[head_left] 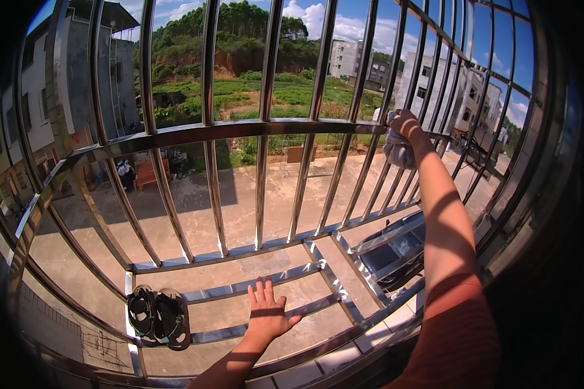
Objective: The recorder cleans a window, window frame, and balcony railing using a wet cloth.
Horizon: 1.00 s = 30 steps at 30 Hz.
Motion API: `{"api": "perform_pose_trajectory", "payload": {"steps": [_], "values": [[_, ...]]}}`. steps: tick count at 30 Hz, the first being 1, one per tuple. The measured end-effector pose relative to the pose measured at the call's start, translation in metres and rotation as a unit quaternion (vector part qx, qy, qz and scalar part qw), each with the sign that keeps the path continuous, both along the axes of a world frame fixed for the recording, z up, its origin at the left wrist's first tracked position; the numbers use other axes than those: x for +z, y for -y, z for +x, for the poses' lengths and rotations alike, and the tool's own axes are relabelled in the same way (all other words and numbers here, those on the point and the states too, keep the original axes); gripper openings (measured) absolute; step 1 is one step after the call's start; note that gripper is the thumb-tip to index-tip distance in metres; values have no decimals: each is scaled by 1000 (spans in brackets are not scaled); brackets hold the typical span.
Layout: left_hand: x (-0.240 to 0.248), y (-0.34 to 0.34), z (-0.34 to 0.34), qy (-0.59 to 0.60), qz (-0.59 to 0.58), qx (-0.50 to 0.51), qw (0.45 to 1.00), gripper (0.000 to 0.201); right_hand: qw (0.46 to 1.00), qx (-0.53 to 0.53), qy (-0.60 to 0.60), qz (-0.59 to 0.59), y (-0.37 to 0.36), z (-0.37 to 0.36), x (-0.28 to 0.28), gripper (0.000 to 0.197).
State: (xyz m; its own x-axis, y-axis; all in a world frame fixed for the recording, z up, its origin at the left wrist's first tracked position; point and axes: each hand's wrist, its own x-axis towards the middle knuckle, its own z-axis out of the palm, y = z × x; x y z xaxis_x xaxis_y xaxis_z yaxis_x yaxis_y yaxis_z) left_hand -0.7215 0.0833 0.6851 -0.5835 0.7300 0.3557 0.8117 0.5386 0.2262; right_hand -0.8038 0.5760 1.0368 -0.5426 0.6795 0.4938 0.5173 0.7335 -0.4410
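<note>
My right hand (pixel 405 127) is stretched far out to the upper right, its fingers closed on a greyish cloth (pixel 399 150). The cloth lies against the horizontal metal rail (pixel 240 129) of the window cage, next to an upright bar, and its lower end hangs below the rail. Lower down, my left hand (pixel 268 314) is spread out, palm down, over the flat bars (pixel 305 303) of the cage floor. It holds nothing. To its left, a pair of dark strapped sandals (pixel 158 316) rests on the same floor bars.
Upright metal bars (pixel 267 65) enclose the space ahead and at both sides. Through the floor gaps, a dark car (pixel 392 256) shows far below on concrete ground (pixel 253 188). A tiled ledge (pixel 344 356) runs along the near edge. Buildings and a green hill stand beyond.
</note>
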Motion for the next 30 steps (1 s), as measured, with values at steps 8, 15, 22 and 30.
{"api": "perform_pose_trajectory", "payload": {"steps": [8,15,22,30], "values": [[-5,1,-3,-8,5,-2,1000,66,910,120,209,337,-31,53,8,24],[-3,-2,1,-17,12,-15,1000,66,964,217,-144,60,66,50,42,32],[-1,2,1,-9,-3,2,1000,66,973,32,227,35,136,13,41,39],[-7,0,0,-25,-16,8,1000,67,981,137,91,103,144,55,9,47]]}}
